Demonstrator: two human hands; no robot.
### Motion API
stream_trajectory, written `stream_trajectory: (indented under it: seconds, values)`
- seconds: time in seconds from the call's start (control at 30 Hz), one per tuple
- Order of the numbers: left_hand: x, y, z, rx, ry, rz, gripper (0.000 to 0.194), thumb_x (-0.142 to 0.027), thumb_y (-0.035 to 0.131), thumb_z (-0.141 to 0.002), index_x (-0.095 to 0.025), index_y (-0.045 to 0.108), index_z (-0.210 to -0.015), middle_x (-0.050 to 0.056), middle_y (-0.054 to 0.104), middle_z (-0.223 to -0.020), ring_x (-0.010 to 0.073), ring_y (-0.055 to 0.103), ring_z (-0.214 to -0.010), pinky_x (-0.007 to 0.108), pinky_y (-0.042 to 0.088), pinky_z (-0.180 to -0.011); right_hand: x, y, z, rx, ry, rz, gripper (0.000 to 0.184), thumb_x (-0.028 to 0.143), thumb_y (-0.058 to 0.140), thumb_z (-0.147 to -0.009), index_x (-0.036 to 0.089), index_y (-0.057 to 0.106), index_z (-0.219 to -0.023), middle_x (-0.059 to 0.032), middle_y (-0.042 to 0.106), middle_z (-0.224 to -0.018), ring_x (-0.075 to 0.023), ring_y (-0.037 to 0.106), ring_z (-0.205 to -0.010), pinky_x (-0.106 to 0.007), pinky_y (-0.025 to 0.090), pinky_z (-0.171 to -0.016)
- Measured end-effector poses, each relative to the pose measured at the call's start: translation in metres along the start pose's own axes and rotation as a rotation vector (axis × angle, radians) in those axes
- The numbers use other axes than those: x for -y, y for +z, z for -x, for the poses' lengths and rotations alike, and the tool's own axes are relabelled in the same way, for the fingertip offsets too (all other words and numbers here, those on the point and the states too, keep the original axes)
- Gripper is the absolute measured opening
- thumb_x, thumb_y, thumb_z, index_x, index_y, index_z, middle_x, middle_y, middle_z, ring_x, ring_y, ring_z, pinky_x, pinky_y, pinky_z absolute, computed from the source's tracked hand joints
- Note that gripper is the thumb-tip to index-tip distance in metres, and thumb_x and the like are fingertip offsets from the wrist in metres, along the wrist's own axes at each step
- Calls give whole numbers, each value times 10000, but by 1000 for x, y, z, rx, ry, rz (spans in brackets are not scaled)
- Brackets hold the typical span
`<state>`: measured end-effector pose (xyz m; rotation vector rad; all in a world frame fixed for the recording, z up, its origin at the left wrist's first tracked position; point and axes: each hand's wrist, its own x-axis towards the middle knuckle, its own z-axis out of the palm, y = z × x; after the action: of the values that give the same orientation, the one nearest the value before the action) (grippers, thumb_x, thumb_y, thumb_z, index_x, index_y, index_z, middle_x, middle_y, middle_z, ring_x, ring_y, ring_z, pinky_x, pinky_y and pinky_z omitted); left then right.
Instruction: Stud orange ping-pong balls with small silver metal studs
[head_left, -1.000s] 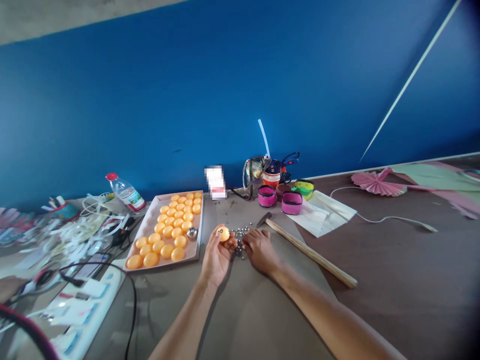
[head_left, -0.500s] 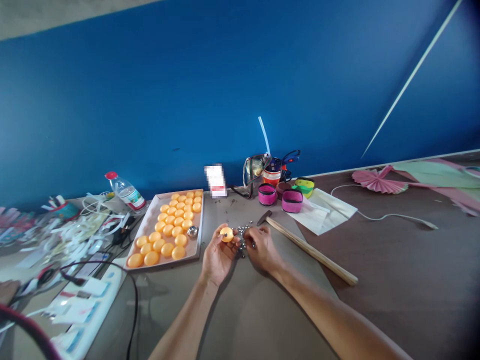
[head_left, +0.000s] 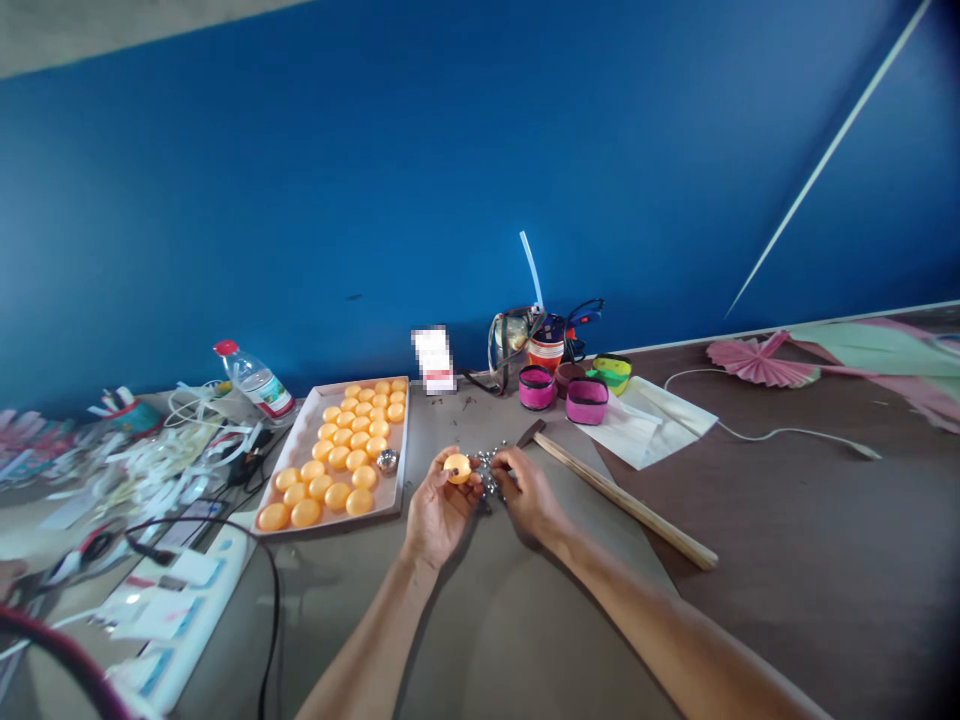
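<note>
An orange ball (head_left: 457, 468), like a table tennis ball with a few small dark spots on it, is held in the fingers of my left hand (head_left: 437, 515). Small shiny metal pieces (head_left: 489, 462) lie in a loose pile on the table between my hands. At the right side of the pile is my right hand (head_left: 527, 492), its fingers bent and pinched together; whatever may be between the fingertips is too small to make out. A hammer (head_left: 626, 498) with a wooden handle rests just right of that hand.
Left of my hands stands a shallow box (head_left: 296, 455) of orange balls with one silver-studded ball (head_left: 387, 460). Pink tape rolls (head_left: 586, 402) and white paper (head_left: 667, 425) lie back right. A bottle (head_left: 259, 382), cables and a power strip (head_left: 199, 610) crowd the left.
My right hand's fingers have shifted slightly at the metal pieces. My left hand keeps hold of the orange ball in nearly the same place. The view has moved a little.
</note>
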<state>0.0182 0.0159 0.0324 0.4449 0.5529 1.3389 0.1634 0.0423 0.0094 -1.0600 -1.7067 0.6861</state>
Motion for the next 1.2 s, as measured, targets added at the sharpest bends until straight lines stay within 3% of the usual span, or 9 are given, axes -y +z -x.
stream_trajectory:
  seconds: [0.3, 0.6, 1.2]
  values:
    - [1, 0, 0, 21, -4, -21, 275, -166, 572, -731, -199, 552, -1003, 67, 650, -942, 137, 615, -737, 285, 475, -732, 1, 5, 2, -47, 187, -264, 99, 293, 522, -769, 196, 539, -756, -5, 581, -710, -133, 524, -646, -242, 414, -595]
    - [3, 0, 0, -48, 36, -109, 324, -198, 620, -722, -200, 552, -1039, 31, 636, -839, 140, 608, -710, 285, 464, -726, 5, 5, -2, 50, 406, -721, 198, 336, 623, -673, 186, 561, -787, 27, 534, -667, -84, 464, -523, -224, 389, -523]
    - [8, -6, 0, 13, 54, -203, 338, -228, 631, -762, -203, 562, -1092, 36, 630, -922, 125, 597, -767, 272, 455, -746, 15, 4, -1, 129, 455, -1036, 155, 284, 701, -646, 186, 584, -676, 28, 572, -641, -107, 481, -609, -251, 369, -617]
